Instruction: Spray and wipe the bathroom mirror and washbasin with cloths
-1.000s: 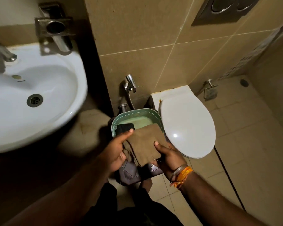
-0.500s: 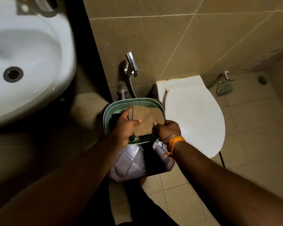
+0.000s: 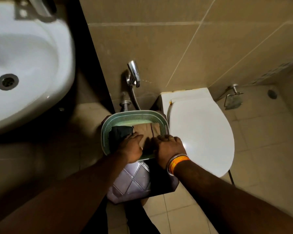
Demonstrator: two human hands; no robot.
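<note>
A folded brown cloth (image 3: 146, 130) lies flat in a green plastic basket (image 3: 134, 114), beside a black cloth (image 3: 120, 132) at the basket's left. My left hand (image 3: 130, 149) and my right hand (image 3: 167, 148) both rest on the brown cloth's near edge, fingers curled on it, hiding that edge. The white washbasin (image 3: 34, 53) hangs at the upper left, with its drain (image 3: 7, 81) showing. No mirror or spray bottle is in view.
The basket sits on a purple quilted-pattern bin (image 3: 134, 179) on the tiled floor. A closed white toilet (image 3: 201, 132) stands right of it. A chrome hand sprayer (image 3: 134, 73) hangs on the wall behind, and a metal holder (image 3: 233, 100) is at the far right.
Both hands have lowered the brown cloth from above the basket down into it, where it now lies flat. The view has tilted down and closer, so the basin's tap has left the frame.
</note>
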